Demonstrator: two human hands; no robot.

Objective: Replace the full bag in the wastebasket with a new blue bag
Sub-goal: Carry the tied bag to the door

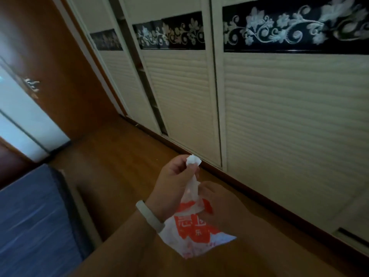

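While the white-and-red bag [196, 234] is hanging in the air clear of any bin, lifting-out is looking finished and tying-off is looking like the step in hand. The left hand [171, 184] is pinching the twisted top; the right hand [221, 206] is gripping the neck, fingers curled on plastic. Next is calling for a knot, then a blue bag. No wastebasket is showing. Wardrobe doors [289, 116], wooden floor [119, 166] and blue bedding [30, 216] are surrounding; nothing seems to be obstructing.

On the white-and-red plastic bag [196, 232]: large white Chinese characters across a red block, too blurred to read. Just below them, one small red character, seemingly 乐. Faint red print near the bottom edge, illegible.
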